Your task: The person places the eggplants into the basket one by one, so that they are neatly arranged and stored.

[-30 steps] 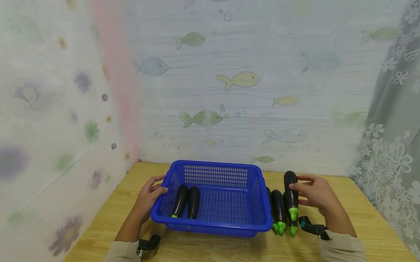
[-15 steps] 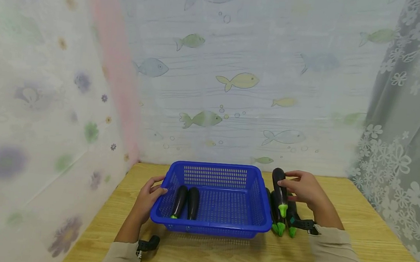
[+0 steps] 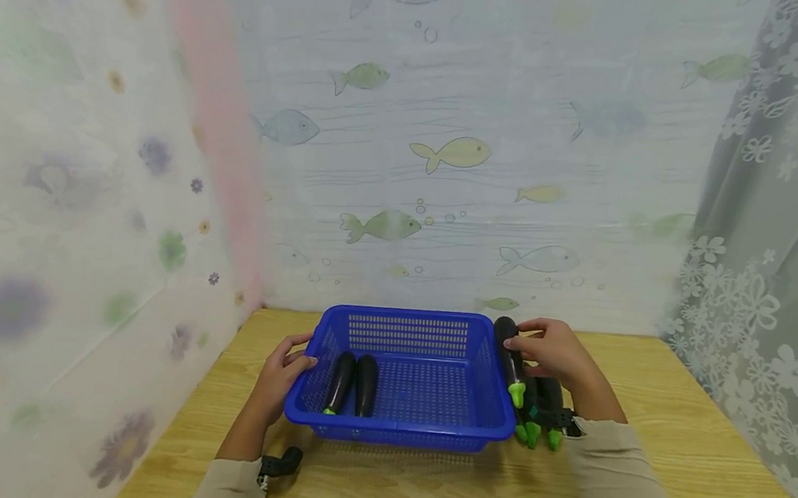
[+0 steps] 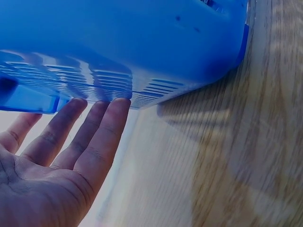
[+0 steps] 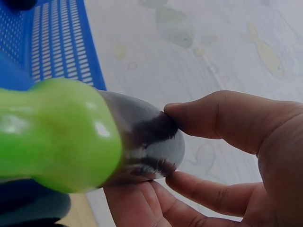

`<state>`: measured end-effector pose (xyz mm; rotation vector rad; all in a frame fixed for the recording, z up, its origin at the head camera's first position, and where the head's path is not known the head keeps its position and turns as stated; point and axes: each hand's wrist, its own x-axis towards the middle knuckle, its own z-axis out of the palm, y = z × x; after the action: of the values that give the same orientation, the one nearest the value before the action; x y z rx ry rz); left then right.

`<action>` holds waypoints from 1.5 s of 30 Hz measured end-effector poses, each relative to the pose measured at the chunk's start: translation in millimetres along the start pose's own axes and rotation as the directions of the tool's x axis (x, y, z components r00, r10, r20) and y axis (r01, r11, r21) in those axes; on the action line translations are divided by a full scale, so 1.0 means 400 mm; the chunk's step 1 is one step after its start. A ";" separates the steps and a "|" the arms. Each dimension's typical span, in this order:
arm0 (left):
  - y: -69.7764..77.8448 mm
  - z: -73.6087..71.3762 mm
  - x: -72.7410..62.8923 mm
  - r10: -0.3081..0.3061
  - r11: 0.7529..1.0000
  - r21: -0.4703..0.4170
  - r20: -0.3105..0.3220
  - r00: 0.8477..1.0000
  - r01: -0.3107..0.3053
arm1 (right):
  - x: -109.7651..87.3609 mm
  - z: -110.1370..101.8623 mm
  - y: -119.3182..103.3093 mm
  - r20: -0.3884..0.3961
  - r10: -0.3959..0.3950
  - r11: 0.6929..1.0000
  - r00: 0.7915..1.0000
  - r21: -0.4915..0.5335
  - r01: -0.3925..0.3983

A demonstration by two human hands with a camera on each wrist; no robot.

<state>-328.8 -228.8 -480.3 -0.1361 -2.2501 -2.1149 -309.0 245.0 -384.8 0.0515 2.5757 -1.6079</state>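
Note:
A blue plastic basket point(image 3: 402, 427) with perforated walls stands on the table, two dark eggplants point(image 3: 365, 387) lying in its left part. My left hand point(image 3: 281, 376) holds the basket's left rim, thumb at the edge; in the left wrist view its fingertips touch the slotted outer wall. With thumb and fingers, my right hand point(image 3: 551, 355) pinches another eggplant point(image 3: 509, 355) near its rounded end. That eggplant hangs beside the basket's right rim, green stem towards me. In the right wrist view its bright green cap point(image 5: 78, 135) looms large before the thumb and fingers.
Several more eggplants point(image 3: 551, 398) lie right of the basket, partly hidden under my right hand and wrist mount, green stems point(image 3: 532, 434) towards me. The wooden table point(image 3: 380, 490) ends at a fish-printed sheet behind; a flowered sheet hangs at left, a lace curtain at right.
My right hand has moved left with its eggplant, from above the eggplants at right to the basket's right rim. The left hand and the basket have stayed put.

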 end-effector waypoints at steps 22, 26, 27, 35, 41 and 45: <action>0.002 0.000 0.000 0.018 1.000 -0.004 0.022 1.000 -0.017 | 0.046 0.095 -0.050 0.057 -0.006 0.999 0.998 0.040 0.004; 0.001 -0.002 0.000 0.021 1.000 0.002 0.020 1.000 -0.021 | 0.050 0.115 -0.064 0.063 -0.015 1.000 0.998 0.027 0.014; 0.001 -0.002 0.000 0.021 1.000 0.001 0.019 1.000 -0.021 | 0.051 0.120 -0.068 0.062 -0.018 1.000 0.998 0.022 0.017; 0.004 0.000 -0.003 0.021 1.000 0.001 0.013 1.000 -0.021 | 0.059 0.155 -0.094 0.094 -0.021 0.998 0.995 0.056 0.015; 0.000 -0.002 -0.001 0.023 1.000 -0.004 0.021 1.000 -0.023 | 0.077 0.182 -0.101 0.121 -0.010 0.998 0.993 0.062 0.003; -0.001 -0.001 -0.002 0.018 1.000 -0.009 0.017 1.000 -0.018 | 0.094 0.207 -0.096 0.149 0.003 0.994 0.989 0.104 -0.019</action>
<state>-328.0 -229.3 -480.8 -0.1752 -2.2404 -2.1237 -344.0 152.9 -390.5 -0.0447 2.3748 -1.6744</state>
